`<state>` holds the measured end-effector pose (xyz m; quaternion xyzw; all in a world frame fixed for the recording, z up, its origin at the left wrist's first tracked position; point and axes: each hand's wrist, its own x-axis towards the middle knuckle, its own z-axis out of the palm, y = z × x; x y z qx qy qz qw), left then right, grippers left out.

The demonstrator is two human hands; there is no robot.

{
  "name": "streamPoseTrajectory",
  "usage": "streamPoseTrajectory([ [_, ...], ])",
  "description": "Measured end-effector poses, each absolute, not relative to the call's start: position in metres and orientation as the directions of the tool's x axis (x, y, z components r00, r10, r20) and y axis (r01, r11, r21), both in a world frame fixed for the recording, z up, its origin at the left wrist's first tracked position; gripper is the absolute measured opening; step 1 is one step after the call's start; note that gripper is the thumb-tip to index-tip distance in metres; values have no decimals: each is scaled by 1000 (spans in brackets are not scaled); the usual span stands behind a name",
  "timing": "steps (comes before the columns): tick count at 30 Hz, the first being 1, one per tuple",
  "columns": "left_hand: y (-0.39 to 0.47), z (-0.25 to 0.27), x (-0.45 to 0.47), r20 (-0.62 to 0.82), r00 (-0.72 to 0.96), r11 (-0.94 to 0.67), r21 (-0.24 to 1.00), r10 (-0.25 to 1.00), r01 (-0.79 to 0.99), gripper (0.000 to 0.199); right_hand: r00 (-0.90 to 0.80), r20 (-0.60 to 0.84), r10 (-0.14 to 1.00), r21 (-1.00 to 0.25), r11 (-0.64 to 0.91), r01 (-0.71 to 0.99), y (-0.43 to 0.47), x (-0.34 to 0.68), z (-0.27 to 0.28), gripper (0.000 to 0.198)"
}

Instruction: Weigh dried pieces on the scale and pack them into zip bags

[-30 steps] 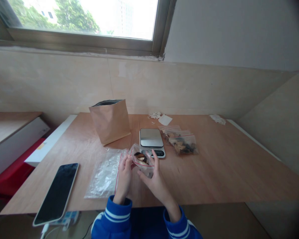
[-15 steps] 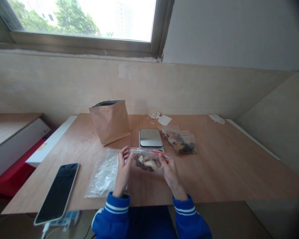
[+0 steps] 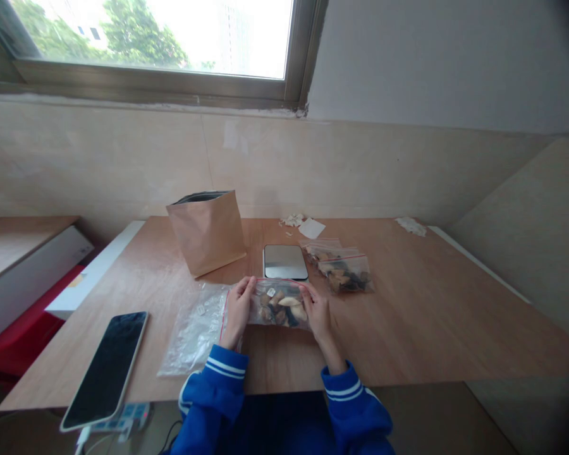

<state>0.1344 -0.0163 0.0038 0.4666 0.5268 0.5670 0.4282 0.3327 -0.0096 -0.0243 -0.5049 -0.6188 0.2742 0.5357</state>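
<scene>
Between my hands is a clear zip bag [image 3: 281,307] with a red seal line, holding brown, dark and pale dried pieces and a small white packet. My left hand [image 3: 238,309] pinches its upper left corner, and my right hand [image 3: 317,313] grips the upper right one. Just behind the bag sits a flat scale [image 3: 285,261] with a silver top, its front edge partly hidden. Under and left of my left hand lies a flat clear plastic bag [image 3: 192,335] with a red seal line.
Two filled zip bags [image 3: 346,275] lie right of the scale. A brown paper pouch [image 3: 207,235] stands open at the back left. A phone [image 3: 107,370] with a cable overhangs the table's front left edge. White scraps [image 3: 292,220] and a white card [image 3: 312,228] lie by the wall.
My left fingers, spread apart before, have closed on the bag's top left corner. The bag has tilted so more of its front and contents show, and my hands sit slightly closer together.
</scene>
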Motion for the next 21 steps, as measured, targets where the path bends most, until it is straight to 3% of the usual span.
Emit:
streamPoseTrajectory([
  [4,-12,3,126,57,-134,-61,998,989,-25,38,47,419,907,-874,389,293,-8,335,-33,36],
  [11,-7,1,123,107,-156,-98,993,982,64,36,-44,344,938,-909,345,235,-9,332,-41,27],
  [21,-2,-20,123,153,-256,-134,987,954,91,33,283,372,884,-909,285,303,-9,332,-40,33],
])
